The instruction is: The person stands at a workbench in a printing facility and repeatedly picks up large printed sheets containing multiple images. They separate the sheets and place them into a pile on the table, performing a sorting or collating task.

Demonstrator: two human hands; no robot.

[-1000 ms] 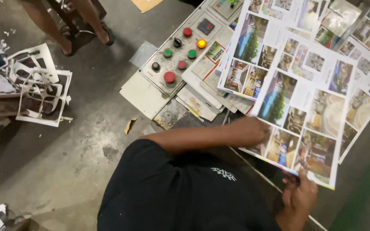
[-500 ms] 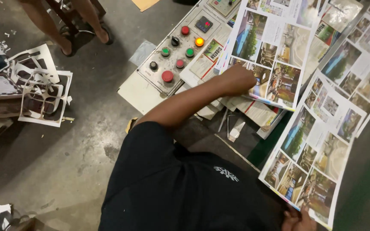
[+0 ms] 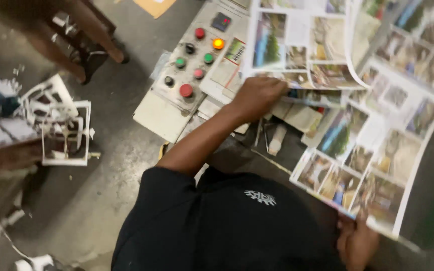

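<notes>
The left hand (image 3: 259, 96), just above the middle of the frame, is stretched out from a black sleeve and closed on the lower edge of a printed sheet (image 3: 302, 42) covered in small colour pictures; its fingers curl over that edge, so the hand is grasping the sheet. This sheet lies in the upper middle of the frame, partly over the control panel (image 3: 189, 75), and its right side curls upward.

The right hand (image 3: 356, 243), at the lower right of the frame, grips the bottom corner of a second large printed sheet (image 3: 377, 150), thumb and fingers pinched on the paper. That sheet runs diagonally from the lower right up towards the upper right corner and is blurred, so its pictures cannot be told apart.

The control panel sits in the upper middle, a pale grey slab with red, green and black round buttons and one orange button (image 3: 218, 43) that glows. Below the left hand, loose papers and a white tube (image 3: 276, 139) lie on the dark desk (image 3: 237, 153).

At the left of the frame, white paper offcuts (image 3: 59, 123) with cut-out windows lie on the grey floor (image 3: 111, 150). In the upper left, another person's legs (image 3: 71, 35) stand on that floor.
</notes>
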